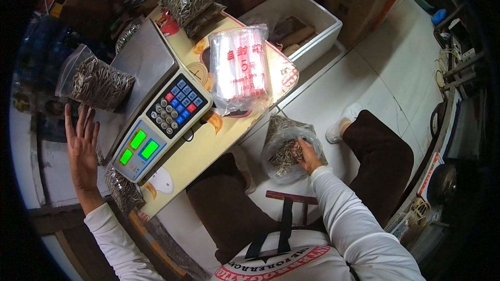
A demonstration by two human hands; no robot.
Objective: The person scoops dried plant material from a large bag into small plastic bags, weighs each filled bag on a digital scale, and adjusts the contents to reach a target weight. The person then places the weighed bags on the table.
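My right hand [307, 157] reaches into a large clear plastic bag [273, 164] on the floor, its fingers curled around some dried, twig-like pieces [284, 156]. More of these pieces fill the bag below. My left hand [84, 146] is raised at the left, palm showing, fingers spread and holding nothing. Just past its fingertips, a filled clear zip bag [102, 82] rests on the metal pan [150, 54] of a digital scale. The scale's keypad [177, 103] faces me, and its green displays [149, 149] are lit.
A pack of zip bags [240, 66] with red print lies on the patterned table [183, 179]. Filled bags [189, 2] are piled at the table's far end; another [123, 189] is beside the scale's near end. A white foam box [312, 48] stands beyond the table.
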